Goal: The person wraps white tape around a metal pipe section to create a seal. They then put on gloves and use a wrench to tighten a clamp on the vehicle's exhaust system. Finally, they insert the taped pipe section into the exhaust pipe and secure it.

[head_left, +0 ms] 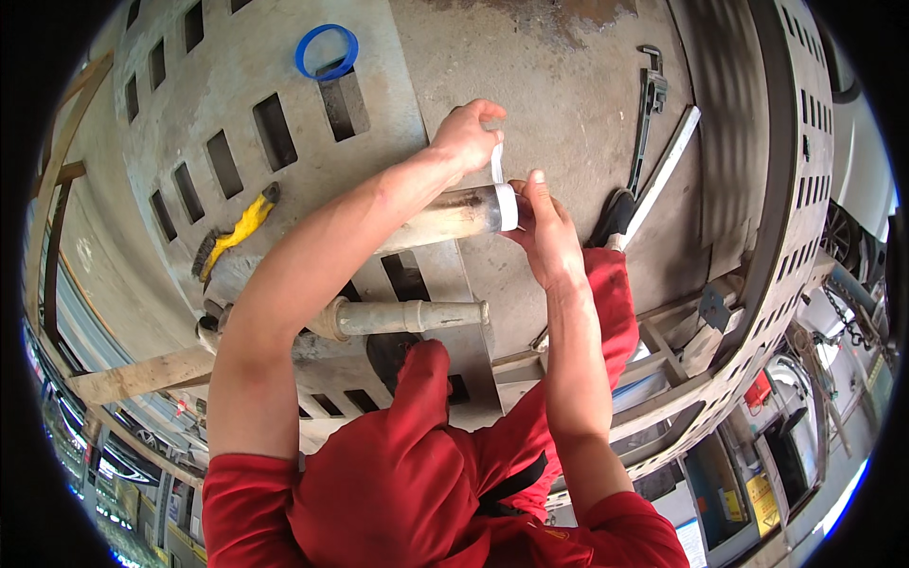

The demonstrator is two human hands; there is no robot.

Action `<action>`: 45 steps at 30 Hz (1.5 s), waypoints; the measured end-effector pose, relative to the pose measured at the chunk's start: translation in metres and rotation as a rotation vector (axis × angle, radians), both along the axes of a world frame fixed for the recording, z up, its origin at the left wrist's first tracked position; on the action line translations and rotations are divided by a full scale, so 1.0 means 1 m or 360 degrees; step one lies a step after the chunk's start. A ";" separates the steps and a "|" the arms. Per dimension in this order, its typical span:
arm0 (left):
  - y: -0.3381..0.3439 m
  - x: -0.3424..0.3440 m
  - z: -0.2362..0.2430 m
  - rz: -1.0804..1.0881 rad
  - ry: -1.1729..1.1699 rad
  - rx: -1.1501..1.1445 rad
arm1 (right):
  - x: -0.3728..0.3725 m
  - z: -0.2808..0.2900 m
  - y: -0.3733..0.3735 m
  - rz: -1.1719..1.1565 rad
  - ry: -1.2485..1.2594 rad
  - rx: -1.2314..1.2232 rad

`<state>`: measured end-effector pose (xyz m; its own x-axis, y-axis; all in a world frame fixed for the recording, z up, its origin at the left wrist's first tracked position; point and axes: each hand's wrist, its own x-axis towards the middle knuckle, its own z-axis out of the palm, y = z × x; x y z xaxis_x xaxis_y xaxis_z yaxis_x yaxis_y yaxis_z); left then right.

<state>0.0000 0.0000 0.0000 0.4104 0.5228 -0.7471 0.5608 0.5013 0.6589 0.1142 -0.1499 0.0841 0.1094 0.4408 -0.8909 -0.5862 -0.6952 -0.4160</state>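
Note:
A metal pipe (454, 216) lies across in front of me, under my left forearm, its right end ringed with white thread tape (507, 206). A loose strip of the tape rises from that ring to my left hand (466, 138), whose thumb and fingers are closed on it above the pipe. My right hand (546, 227) grips the taped pipe end with its thumb up; some of its fingers are hidden behind the end. Closer to me, a grey tapered nozzle (407, 318) lies parallel to the pipe, its left part passing behind my left arm.
A blue plastic ring (301, 55) lies on the slotted metal plate (379, 104) at the far left. To the left is a yellow-handled brush (244, 225). A pipe wrench (647, 114) and a pale bar (663, 175) lie at right, near my shoe (617, 214). Slotted rails (786, 189) curve along the right.

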 end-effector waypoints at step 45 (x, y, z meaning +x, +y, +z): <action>0.002 -0.029 0.100 0.0374 -0.0752 0.0634 | 0.006 0.001 0.007 0.0102 0.0148 0.0403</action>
<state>-0.0289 0.0025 0.0998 0.4876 0.8377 -0.2459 0.0714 0.2424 0.9675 0.1207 -0.1433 0.0846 -0.0030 0.6540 -0.7565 -0.5878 -0.6132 -0.5277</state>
